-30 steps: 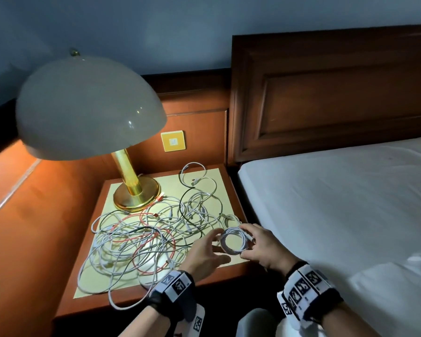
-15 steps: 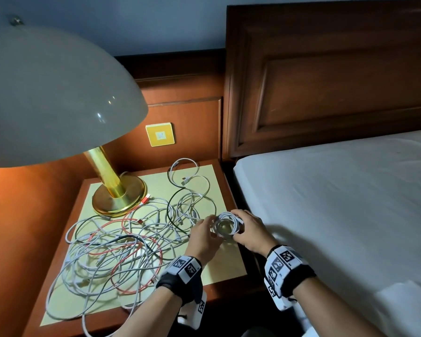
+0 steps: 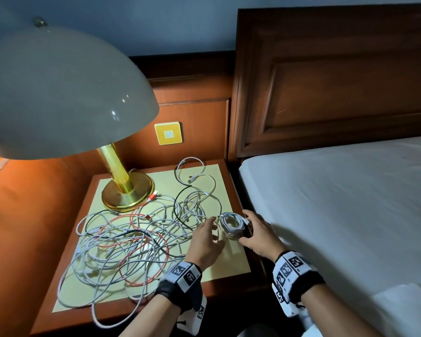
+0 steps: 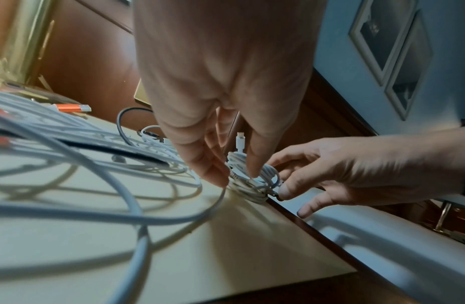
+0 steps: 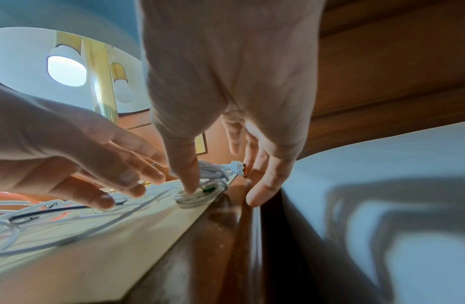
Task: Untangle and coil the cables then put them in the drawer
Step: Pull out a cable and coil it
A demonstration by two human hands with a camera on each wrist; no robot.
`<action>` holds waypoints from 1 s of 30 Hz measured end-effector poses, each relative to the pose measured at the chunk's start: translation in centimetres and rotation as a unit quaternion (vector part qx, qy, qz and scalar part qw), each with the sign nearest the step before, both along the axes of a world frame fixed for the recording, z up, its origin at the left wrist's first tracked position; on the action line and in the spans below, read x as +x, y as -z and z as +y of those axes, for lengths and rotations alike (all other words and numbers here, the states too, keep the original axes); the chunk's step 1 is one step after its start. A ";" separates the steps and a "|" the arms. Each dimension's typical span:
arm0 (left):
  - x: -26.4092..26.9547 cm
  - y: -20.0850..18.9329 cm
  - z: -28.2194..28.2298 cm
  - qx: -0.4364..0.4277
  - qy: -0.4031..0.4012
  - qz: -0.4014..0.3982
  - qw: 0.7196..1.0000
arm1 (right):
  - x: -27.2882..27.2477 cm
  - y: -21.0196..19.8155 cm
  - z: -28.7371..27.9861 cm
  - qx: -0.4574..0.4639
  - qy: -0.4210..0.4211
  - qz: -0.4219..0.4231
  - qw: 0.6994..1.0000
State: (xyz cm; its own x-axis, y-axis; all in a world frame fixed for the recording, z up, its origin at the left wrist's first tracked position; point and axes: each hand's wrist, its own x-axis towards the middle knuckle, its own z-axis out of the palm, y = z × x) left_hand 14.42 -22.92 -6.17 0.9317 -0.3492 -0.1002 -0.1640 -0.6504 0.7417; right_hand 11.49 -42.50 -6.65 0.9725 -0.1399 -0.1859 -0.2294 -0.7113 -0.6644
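Observation:
A small coil of white cable (image 3: 231, 224) lies on the nightstand top (image 3: 229, 263), close to its right edge. My right hand (image 3: 253, 229) straddles it: the thumb presses down on the coil (image 5: 200, 197) while the straight fingers hang past the table edge. The coil's USB plug (image 5: 239, 167) sticks out between thumb and fingers. My left hand (image 3: 204, 237) reaches in from the left, its nearly straight fingertips touching the coil (image 4: 252, 185). A loose tangle of white, red and black cables (image 3: 131, 244) covers the rest of the top. No drawer shows.
A brass lamp base (image 3: 127, 190) stands at the back left, and its wide dome shade (image 3: 58, 93) overhangs the table. The bed (image 3: 338, 203) lies close against the right side, with a wooden headboard (image 3: 326, 81) behind. A yellow wall switch (image 3: 168, 133) is on the back panel.
Both hands held the coil between them just above the table. It now lies flat by the right edge, and the fingers of both hands have loosened. The head view has shifted.

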 end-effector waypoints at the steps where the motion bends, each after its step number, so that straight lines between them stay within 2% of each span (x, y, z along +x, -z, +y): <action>1: -0.4 -0.1 0.3 0.000 0.002 0.001 1.000 | -0.2 0.0 0.0 -0.001 0.001 0.000 1.000; 10: -3.3 0.0 3.5 0.007 -0.002 -0.005 1.000 | -2.3 -1.2 1.3 -0.019 0.020 -0.047 0.999; 13: -4.3 -0.2 4.9 0.004 -0.015 -0.001 1.000 | -3.4 -1.5 2.7 -0.054 0.009 -0.074 0.996; 23: -8.0 -1.2 12.2 0.019 -0.054 -0.039 0.998 | -5.3 -1.6 10.5 -0.056 -0.134 -0.060 0.988; 30: -8.9 -2.0 17.1 0.061 -0.090 -0.056 0.992 | -5.1 -2.3 14.4 -0.067 -0.175 -0.061 0.980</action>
State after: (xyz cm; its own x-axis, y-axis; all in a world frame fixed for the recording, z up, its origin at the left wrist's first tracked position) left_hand 5.51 -5.83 -4.15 0.9857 -0.1669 -0.0236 -0.1134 -0.7604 0.6395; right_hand 6.40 -28.06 -4.31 0.9790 0.1919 -0.0686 0.1201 -0.8153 -0.5664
